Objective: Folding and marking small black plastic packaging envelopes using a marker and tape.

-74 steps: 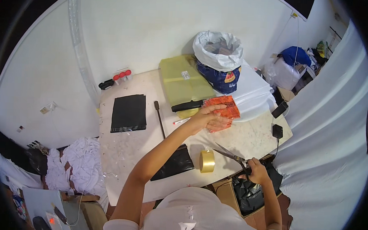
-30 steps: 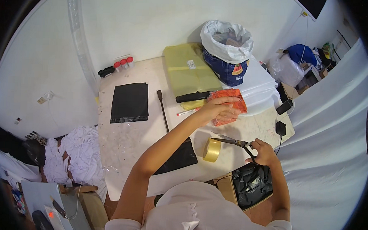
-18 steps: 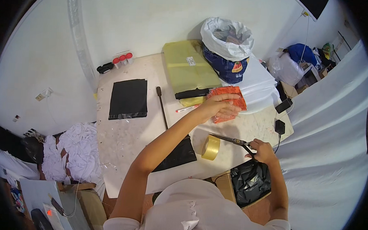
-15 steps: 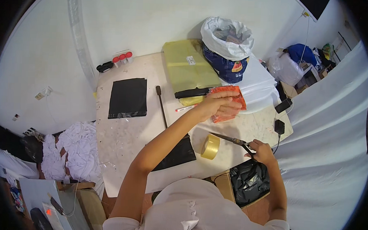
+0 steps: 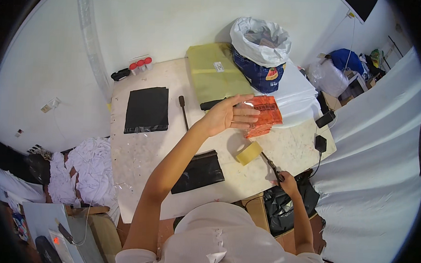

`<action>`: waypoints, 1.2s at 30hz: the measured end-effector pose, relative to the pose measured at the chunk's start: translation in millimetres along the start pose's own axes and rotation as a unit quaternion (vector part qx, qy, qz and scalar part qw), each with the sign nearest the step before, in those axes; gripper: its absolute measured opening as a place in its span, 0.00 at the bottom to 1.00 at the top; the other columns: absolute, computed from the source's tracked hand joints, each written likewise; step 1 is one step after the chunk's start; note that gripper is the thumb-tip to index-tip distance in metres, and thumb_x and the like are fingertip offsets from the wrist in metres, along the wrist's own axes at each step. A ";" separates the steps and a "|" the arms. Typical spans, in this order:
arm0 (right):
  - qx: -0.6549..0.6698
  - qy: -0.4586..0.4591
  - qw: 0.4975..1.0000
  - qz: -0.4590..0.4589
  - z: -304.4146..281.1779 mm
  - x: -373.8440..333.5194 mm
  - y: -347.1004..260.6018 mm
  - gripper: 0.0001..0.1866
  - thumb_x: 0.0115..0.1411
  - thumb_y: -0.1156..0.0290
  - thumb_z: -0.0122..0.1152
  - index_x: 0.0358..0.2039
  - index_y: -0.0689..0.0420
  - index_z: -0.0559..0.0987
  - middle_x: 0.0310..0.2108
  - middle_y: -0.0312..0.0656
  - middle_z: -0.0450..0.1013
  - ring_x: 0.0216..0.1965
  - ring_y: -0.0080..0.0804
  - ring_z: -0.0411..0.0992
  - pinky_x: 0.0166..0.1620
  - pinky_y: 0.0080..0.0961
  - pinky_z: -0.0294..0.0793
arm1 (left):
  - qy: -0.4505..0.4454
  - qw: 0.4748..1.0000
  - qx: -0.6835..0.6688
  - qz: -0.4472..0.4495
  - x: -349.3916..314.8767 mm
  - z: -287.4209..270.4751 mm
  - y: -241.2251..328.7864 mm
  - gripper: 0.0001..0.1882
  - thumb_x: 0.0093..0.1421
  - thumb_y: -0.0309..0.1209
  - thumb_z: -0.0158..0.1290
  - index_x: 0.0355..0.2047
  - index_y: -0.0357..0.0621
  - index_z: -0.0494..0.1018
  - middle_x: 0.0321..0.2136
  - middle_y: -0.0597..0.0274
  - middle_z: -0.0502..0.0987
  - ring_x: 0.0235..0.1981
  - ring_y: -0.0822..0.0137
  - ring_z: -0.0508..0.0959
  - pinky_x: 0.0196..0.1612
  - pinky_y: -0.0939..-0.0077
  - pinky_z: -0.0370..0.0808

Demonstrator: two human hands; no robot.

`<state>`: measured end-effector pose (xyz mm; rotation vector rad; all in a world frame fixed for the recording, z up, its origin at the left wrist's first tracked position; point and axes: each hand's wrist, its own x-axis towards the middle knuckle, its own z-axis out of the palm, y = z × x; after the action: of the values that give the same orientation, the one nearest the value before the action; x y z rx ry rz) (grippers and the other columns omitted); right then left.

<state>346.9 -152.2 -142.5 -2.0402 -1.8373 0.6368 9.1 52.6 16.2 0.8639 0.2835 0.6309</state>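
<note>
My left hand [image 5: 227, 115] is stretched over the table, fingers straight and thumb apart. Just beyond its fingertips lies a stack of orange plastic packets [image 5: 268, 110]; a clear shiny film shows by the fingers, and I cannot tell whether the hand touches it. My right hand [image 5: 289, 183] grips the dark handles of a pair of scissors [image 5: 271, 165] at the table's front right edge. The blades point away toward a roll of yellowish packing tape [image 5: 249, 153], which is tilted. Whether the scissor tip touches the roll is unclear.
Black plastic bags [image 5: 198, 172] lie near the front edge, with another black stack [image 5: 147, 110] at left and a dark rod [image 5: 183, 112] between. Behind stand a yellow package [image 5: 213, 75], a blue-and-white sack [image 5: 259, 72] and white sheets [image 5: 301, 98]. An open box with black plastic [image 5: 282, 207] sits below.
My left hand has drawn back left from the orange packets. The scissors have swung to point farther away, my right hand has shifted left, and the tape roll has moved right and away, tilting.
</note>
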 end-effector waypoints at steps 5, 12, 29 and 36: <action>-0.024 0.038 0.999 -0.008 10.8 -6.5 -1.3 0.21 0.41 0.61 0.69 0.29 0.62 0.71 0.29 0.49 0.68 0.33 0.51 0.68 0.37 0.37 0.68 | -0.012 0.999 -0.052 -0.005 -14.1 -6.9 -0.6 0.32 0.62 0.52 0.32 0.61 0.47 0.51 0.52 0.42 0.65 0.51 0.49 0.69 0.52 0.55 0.67; -0.105 0.127 0.986 -0.027 -12.4 -0.4 -65.0 0.13 0.52 0.67 0.57 0.35 0.61 0.72 0.38 0.47 0.68 0.40 0.43 0.68 0.43 0.34 0.69 | -0.016 0.999 -0.032 -0.016 -37.1 1.3 4.8 0.35 0.60 0.55 0.32 0.62 0.48 0.50 0.52 0.41 0.64 0.52 0.45 0.68 0.52 0.56 0.66; 0.658 -0.105 0.746 0.000 34.5 35.1 -224.4 0.27 0.50 0.83 0.57 0.51 0.58 0.63 0.26 0.35 0.69 0.26 0.21 0.68 0.33 0.18 0.70 | -0.097 0.994 0.006 0.050 -165.2 -24.5 -27.5 0.48 0.50 0.42 0.58 0.63 0.43 0.42 0.55 0.43 0.61 0.55 0.53 0.65 0.58 0.58 0.59; 0.579 -0.060 0.813 -0.024 60.0 42.7 -213.8 0.20 0.52 0.79 0.58 0.46 0.58 0.67 0.24 0.33 0.67 0.27 0.20 0.67 0.35 0.18 0.69 | 0.097 0.974 0.196 -0.066 -243.0 -55.4 -52.0 0.13 0.50 0.16 0.54 0.38 0.37 0.75 0.49 0.52 0.70 0.49 0.58 0.71 0.51 0.67 0.67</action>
<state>137.2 -87.6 -87.7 -1.1036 -1.0118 1.4275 -187.1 -89.1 -63.1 1.1516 0.6532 0.5425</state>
